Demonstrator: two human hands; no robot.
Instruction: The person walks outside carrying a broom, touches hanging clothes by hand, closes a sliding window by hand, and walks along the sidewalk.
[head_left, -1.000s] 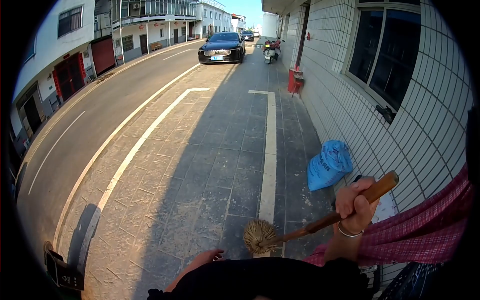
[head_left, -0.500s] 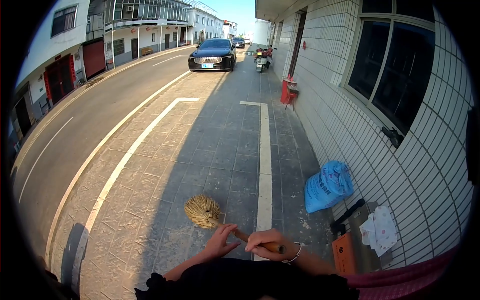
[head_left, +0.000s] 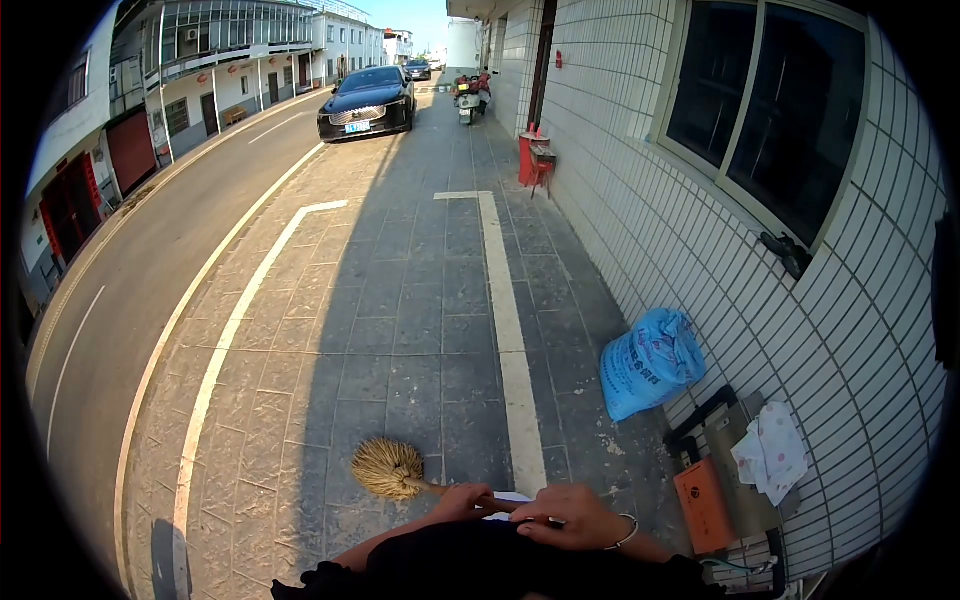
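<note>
One blue sack (head_left: 650, 362) stands tied full against the tiled wall (head_left: 640, 180) (contents hidden), beside an orange box (head_left: 703, 505) with a spotted cloth (head_left: 772, 452) near it. Low in front, both hands close round one brush (head_left: 392, 468): the right hand (head_left: 575, 520) wraps the handle end, the left hand (head_left: 462, 500) pinches it nearer the bristles. One black car (head_left: 366, 100) sits up the road.

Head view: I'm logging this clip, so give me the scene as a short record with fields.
left hand: on the brush handle, nearer the bristles
right hand: grips the handle, bracelet on wrist
brush: round straw head, pointing left above the pavement
blue sack: leaning at the tiled wall
black car: at the roadside ahead
</note>
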